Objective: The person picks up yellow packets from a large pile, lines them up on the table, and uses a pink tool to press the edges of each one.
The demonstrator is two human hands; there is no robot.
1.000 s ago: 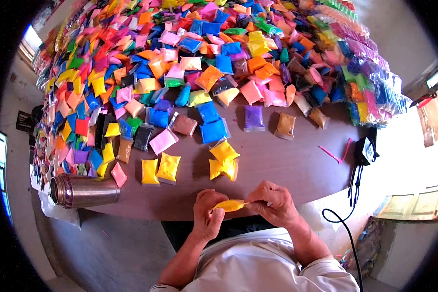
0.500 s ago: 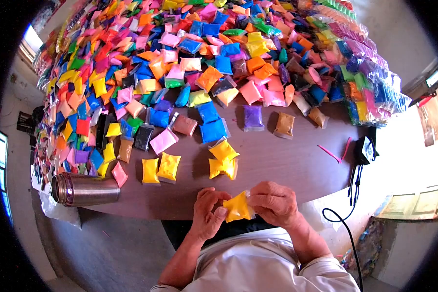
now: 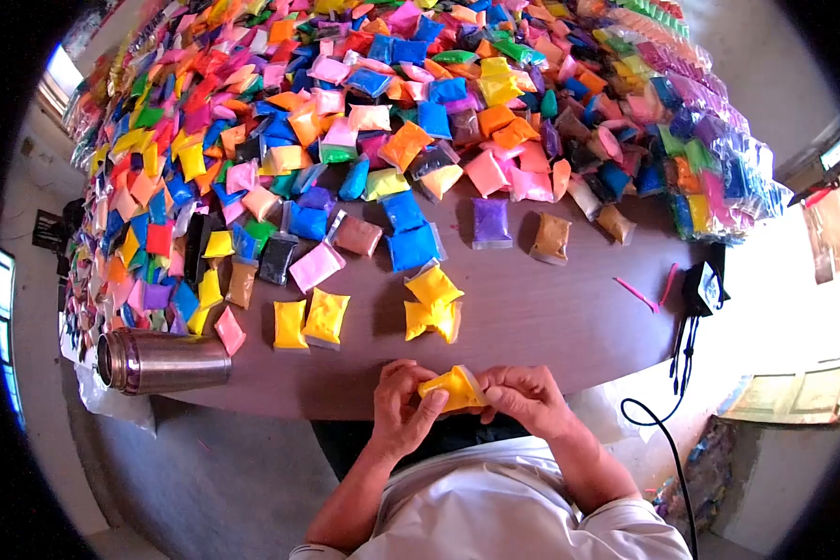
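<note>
A small yellow packet (image 3: 453,386) in clear plastic is held in front of my body, just off the table's near edge. My left hand (image 3: 404,406) grips its left end, thumb on top and fingers curled behind. At the packet's right end, my right hand (image 3: 529,399) has thumb and fingers closed together on the clear plastic edge. On the table beyond my hands lie a stack of yellow packets (image 3: 434,301) and, further left, a pair of yellow packets (image 3: 326,316) side by side.
A huge heap of coloured packets (image 3: 345,121) covers the far side of the brown table (image 3: 551,317). A steel flask (image 3: 173,362) lies at the left. Right are a pink strip (image 3: 637,295), a black box (image 3: 703,288) and its cable (image 3: 667,439). Single purple and brown packets lie mid-table.
The yellow packet has tilted and shifted slightly left and up in my hands. My right hand's fingers have moved lower along its clear edge.
</note>
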